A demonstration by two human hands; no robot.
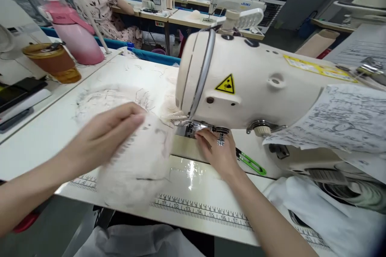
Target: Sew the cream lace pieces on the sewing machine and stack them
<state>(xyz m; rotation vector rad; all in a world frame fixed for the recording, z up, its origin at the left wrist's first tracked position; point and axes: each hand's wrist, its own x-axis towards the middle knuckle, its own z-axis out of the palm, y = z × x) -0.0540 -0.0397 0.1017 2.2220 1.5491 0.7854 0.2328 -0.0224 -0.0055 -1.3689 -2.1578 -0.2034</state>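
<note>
Background: "JUKI" can be read on two white sewing machines (244,5), and a person (101,6) in a patterned garment is seated at the left.
Table (60,128): its near edge is marked by a printed ruler (206,213), on which 12 to 16 can be read.
Near machine (250,60): a yellow warning triangle (226,84) is carried; on the yellow strip label (316,68) and handwritten paper (346,122) no words can be made out.
Left hand (110,134): pale cloth (138,160), blurred, is pinched between thumb and fingers, left of the needle area.
Right hand (218,150): fingers are bent beside the presser foot (189,129); whether anything is pinched cannot be told.
Green snips (251,162): placed just right of that hand.
</note>
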